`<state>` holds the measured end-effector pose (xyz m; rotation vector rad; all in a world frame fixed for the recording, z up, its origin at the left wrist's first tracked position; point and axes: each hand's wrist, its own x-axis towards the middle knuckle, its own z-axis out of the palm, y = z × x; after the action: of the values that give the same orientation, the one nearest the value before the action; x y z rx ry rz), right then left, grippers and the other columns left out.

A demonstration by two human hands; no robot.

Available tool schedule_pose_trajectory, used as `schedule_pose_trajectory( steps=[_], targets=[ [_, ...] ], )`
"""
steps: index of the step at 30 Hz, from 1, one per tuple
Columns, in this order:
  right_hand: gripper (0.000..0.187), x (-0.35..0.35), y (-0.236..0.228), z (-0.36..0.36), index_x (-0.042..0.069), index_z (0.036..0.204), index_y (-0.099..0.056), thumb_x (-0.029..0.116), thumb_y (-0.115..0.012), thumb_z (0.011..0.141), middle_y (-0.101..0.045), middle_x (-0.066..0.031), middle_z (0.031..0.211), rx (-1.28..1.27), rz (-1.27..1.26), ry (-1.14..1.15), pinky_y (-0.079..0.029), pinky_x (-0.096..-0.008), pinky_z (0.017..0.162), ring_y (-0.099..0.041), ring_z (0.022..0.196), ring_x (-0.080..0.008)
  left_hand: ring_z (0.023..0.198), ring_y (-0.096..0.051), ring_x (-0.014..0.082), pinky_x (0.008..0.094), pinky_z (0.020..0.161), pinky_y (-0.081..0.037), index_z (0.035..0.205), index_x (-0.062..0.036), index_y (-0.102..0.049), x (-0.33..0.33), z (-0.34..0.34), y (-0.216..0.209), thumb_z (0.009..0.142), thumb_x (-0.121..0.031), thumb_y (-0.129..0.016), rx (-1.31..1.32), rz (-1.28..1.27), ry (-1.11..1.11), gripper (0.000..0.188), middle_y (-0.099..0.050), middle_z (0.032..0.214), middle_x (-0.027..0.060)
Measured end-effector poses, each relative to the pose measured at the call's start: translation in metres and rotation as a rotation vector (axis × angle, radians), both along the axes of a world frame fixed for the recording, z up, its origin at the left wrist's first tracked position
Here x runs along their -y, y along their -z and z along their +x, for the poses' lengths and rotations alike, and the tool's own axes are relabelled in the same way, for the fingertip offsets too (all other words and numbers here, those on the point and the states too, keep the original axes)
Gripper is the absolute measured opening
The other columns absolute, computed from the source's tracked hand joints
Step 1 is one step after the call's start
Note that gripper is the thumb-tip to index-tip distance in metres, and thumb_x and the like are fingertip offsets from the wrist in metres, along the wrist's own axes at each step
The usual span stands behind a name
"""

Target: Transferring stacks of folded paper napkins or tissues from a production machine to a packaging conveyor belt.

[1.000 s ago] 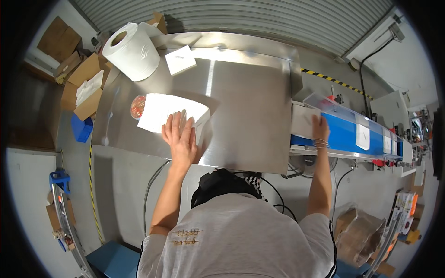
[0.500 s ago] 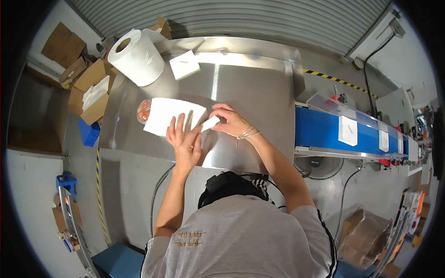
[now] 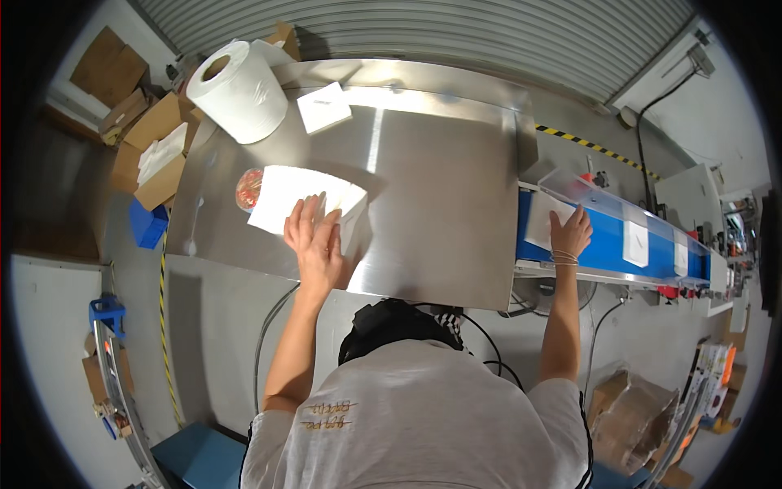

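Note:
My left hand [image 3: 314, 244] lies on a stack of white paper sheets [image 3: 285, 191], fingers stretched out over its near side. A round, clear-looking item with red and pale contents [image 3: 248, 191] shows at the stack's left edge, partly covered by it. On the right, my right hand [image 3: 573, 235] is at the near end of a blue conveyor belt [image 3: 592, 241]. Its thumb and fingers are at the right edge of a flat white packet [image 3: 538, 218], which rests over the belt. The grip's underside is hidden.
A large white roll [image 3: 248, 98] and a white square packet [image 3: 324, 107] stand on the steel table [image 3: 440, 179]. More white packets [image 3: 635, 244] ride the belt behind a clear guard [image 3: 603, 196]. An open cardboard box [image 3: 155, 151] and blue bin [image 3: 147, 223] sit left.
My right hand has moved from the stack over to the belt, where a white packet now lies. The packets on the belt have shifted right. My left hand stays on the stack.

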<state>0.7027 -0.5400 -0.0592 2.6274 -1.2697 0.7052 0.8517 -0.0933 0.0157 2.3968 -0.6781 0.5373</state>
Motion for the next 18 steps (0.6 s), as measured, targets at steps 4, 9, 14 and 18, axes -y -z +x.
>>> schedule_pose_trajectory(
  steps=[4,9,14,18],
  targets=[
    [0.058,-0.08,-0.014,0.064,0.002,0.123,-0.051,0.021,-0.073,0.073,-0.052,-0.0179,0.127,0.093,0.282,-0.649,-0.043,-0.0444,0.094,-0.053,0.111,-0.0358,0.134,-0.03,0.0375,0.0501,0.11,-0.018,0.102,-0.0072,-0.067,0.003,-0.001,-0.003,0.081,0.0,-0.061,-0.024,-0.022,0.032,0.023,-0.044,0.139,0.0147],
    [0.055,-0.223,-0.049,0.139,0.011,0.127,-0.053,0.02,-0.075,0.077,-0.052,-0.0118,0.125,0.198,1.171,-1.247,-0.049,-0.0344,0.083,-0.057,0.102,-0.0254,0.135,-0.027,0.0394,0.0512,0.11,-0.016,0.101,-0.0075,-0.067,0.003,0.001,-0.003,0.082,-0.004,-0.061,-0.022,-0.003,0.113,0.02,-0.041,0.141,0.0161],
    [0.036,-0.218,-0.023,0.146,0.003,0.113,-0.054,0.024,-0.068,0.086,-0.059,-0.0103,0.106,0.272,1.344,-1.164,-0.048,-0.0338,0.084,-0.058,0.098,-0.0201,0.134,-0.028,0.0399,0.0517,0.109,-0.018,0.114,-0.0065,-0.063,-0.005,0.005,-0.002,0.083,-0.017,-0.064,-0.002,0.012,-0.02,0.032,-0.039,0.142,0.0175],
    [0.036,-0.146,-0.006,0.102,0.004,0.121,-0.048,0.029,-0.055,0.097,-0.06,-0.009,0.107,-0.017,1.043,-0.583,-0.047,-0.032,0.089,-0.059,0.099,-0.0194,0.131,-0.035,0.0372,0.0493,0.107,-0.025,0.116,-0.0042,-0.062,-0.018,0.009,0.0,0.084,-0.008,-0.063,0.032,0.047,-0.06,0.032,-0.045,0.136,0.0157]
  ],
)
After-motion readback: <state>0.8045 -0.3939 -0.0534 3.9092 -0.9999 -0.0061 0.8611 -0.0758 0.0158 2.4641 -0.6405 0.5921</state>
